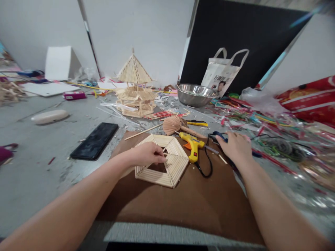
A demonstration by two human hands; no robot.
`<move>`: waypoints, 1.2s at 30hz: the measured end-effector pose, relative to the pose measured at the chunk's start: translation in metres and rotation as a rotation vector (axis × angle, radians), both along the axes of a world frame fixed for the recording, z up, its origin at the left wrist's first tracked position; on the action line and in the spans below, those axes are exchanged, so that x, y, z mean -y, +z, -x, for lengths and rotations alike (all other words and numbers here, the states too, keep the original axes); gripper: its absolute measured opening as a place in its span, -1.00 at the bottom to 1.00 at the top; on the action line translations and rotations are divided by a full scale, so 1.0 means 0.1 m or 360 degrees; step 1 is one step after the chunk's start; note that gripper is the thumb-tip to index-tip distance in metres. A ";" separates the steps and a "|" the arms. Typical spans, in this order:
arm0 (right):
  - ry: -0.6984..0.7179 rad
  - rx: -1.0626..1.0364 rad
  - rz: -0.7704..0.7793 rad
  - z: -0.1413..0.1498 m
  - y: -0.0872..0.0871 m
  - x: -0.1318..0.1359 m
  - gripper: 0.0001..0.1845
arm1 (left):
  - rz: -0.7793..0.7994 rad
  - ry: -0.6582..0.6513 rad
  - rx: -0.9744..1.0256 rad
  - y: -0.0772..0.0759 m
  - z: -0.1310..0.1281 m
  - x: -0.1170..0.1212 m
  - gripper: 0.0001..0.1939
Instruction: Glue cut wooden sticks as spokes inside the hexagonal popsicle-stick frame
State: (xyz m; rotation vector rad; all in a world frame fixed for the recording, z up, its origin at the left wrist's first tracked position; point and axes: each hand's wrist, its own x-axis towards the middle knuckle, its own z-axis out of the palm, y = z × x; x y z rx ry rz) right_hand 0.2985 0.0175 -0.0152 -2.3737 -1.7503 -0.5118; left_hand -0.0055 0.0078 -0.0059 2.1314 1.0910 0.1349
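The hexagonal panel of pale wooden sticks (178, 160) lies flat on the brown sheet (167, 205), in the middle of the grey surface (60, 132). Over its central opening, the left hand (151, 153) has thumb and fingertips together; whether they pinch anything cannot be told. Just beside the panel, at two o'clock, lies the yellow glue gun with an orange trigger (194, 146). Farther out at three o'clock, the right hand (237, 146) rests at a dark-blue-handled tool (220, 134), its grip unclear. The black phone (94, 141) lies at ten o'clock, the tiered stick pavilion (134, 87) at eleven, the round steel bowl (196, 96) at one.
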 end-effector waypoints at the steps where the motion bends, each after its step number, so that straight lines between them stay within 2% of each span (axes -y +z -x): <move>1: 0.0169 -0.0024 -0.0059 0.09 0.05 0.04 -0.52 | -0.0017 -0.0001 0.0005 0.00 0.00 0.00 -0.70; 2: 0.0321 -0.0098 -0.0035 0.20 0.10 0.09 -0.57 | -0.0033 -0.0001 0.0011 0.01 0.00 -0.01 -0.69; 4: 0.0443 -0.0267 0.0203 0.43 0.17 0.19 -0.57 | -0.0049 0.0000 0.0012 0.01 0.00 -0.01 -0.69; 6: 0.0404 -0.0298 0.0460 0.64 0.18 0.26 -0.50 | -0.0034 0.0001 -0.0001 0.01 0.00 -0.01 -0.70; 8: 0.0330 -0.0263 0.0511 0.78 0.14 0.29 -0.43 | -0.0007 -0.0001 -0.0012 0.01 0.00 -0.01 -0.70; 15: 0.0192 -0.0289 0.0405 0.83 -0.01 0.21 -0.34 | 0.0108 0.0044 0.0091 -0.01 -0.01 0.02 -0.73; 20: 0.0213 -0.0513 0.0320 0.72 -0.04 0.15 -0.52 | 0.0346 0.0095 0.0209 0.01 -0.02 0.05 -0.78; 26: 0.0278 -0.0829 0.0004 0.52 -0.11 0.05 -0.66 | 0.0594 0.0125 0.0358 -0.02 -0.04 0.08 -0.76; 30: 0.0395 -0.1262 -0.0335 0.45 -0.08 0.03 -0.66 | 0.0732 0.0130 0.0468 -0.06 -0.06 0.09 -0.75; 32: 0.0385 -0.1562 -0.0435 0.46 -0.03 0.05 -0.66 | 0.0762 0.0146 0.0521 -0.05 -0.07 0.09 -0.74; 36: 0.0361 -0.2291 -0.0393 0.53 0.08 0.11 -0.74 | 0.0718 0.0308 0.0728 0.00 -0.07 0.08 -0.75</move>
